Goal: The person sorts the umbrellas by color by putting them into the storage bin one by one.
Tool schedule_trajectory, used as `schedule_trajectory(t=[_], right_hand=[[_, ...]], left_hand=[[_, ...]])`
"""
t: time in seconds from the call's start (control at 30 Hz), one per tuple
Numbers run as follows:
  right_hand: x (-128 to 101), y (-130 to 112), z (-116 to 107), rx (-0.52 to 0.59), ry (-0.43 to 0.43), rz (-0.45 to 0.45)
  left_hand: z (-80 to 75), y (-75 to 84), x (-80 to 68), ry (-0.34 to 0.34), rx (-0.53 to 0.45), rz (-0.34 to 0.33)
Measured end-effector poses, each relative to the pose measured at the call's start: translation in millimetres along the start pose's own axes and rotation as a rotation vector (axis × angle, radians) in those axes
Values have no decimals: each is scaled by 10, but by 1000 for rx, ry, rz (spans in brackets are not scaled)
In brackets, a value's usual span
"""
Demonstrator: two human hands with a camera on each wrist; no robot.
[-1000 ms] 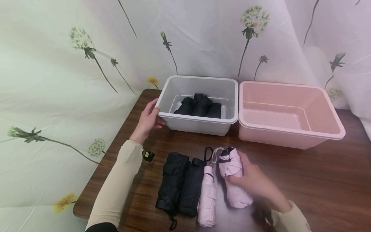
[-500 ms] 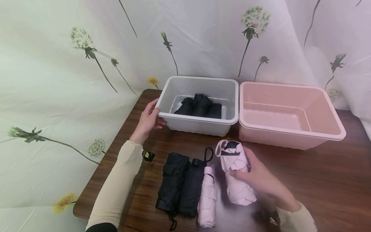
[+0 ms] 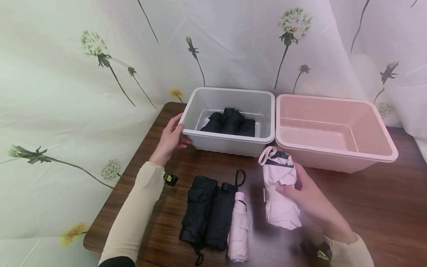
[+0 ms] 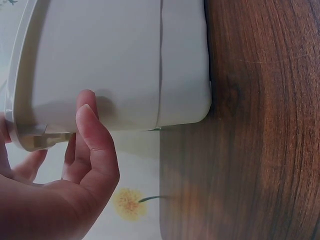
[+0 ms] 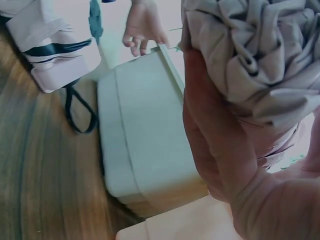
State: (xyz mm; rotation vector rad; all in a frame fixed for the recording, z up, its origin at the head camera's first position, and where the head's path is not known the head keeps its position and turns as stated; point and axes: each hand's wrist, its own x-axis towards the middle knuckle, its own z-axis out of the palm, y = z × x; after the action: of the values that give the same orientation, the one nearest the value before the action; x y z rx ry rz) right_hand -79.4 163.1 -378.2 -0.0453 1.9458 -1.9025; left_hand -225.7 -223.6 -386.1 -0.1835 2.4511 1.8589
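from the head view, my right hand [image 3: 311,202] is wrapped round a folded pink umbrella [image 3: 280,189], held clear of the wooden table [image 3: 367,207]; its long axis runs away from me, strap end leading, pointing at the near rim of the pink bin [image 3: 333,152], which lies just ahead and to the right; my right hand is the nearer one to that bin; my left hand [image 3: 170,139] rests with straight fingers against the left corner of the white bin [image 3: 230,139], which holds black umbrellas [image 3: 230,121]; two black umbrellas [image 3: 207,211] and a second pink umbrella [image 3: 238,226] lie on the table; at the left wrist, the fingers [image 4: 90,135] lie flat on the white bin wall [image 4: 125,60], gripping nothing; at the right wrist, my palm and fingers [image 5: 210,135] clasp the bunched pink canopy [image 5: 260,55].
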Motion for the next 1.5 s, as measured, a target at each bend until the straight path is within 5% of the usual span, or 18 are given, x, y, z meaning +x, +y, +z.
schedule_trajectory(t=[0.3,0.6,0.9,1.5], right_hand=[[-99,-142,-82,22,-9,-28],[-170,-276,-186,54,-62,-166],[-202,-421,-255,166,-162,-291],[-231,-657,-379,231,-74,-348]], left_hand=[[-1,67,-43,-10,8,-8],[26,239,-184,-18,4,-27],[-2,106,-71,-10,4,-18],[32,262,-204,-14,14,-30]])
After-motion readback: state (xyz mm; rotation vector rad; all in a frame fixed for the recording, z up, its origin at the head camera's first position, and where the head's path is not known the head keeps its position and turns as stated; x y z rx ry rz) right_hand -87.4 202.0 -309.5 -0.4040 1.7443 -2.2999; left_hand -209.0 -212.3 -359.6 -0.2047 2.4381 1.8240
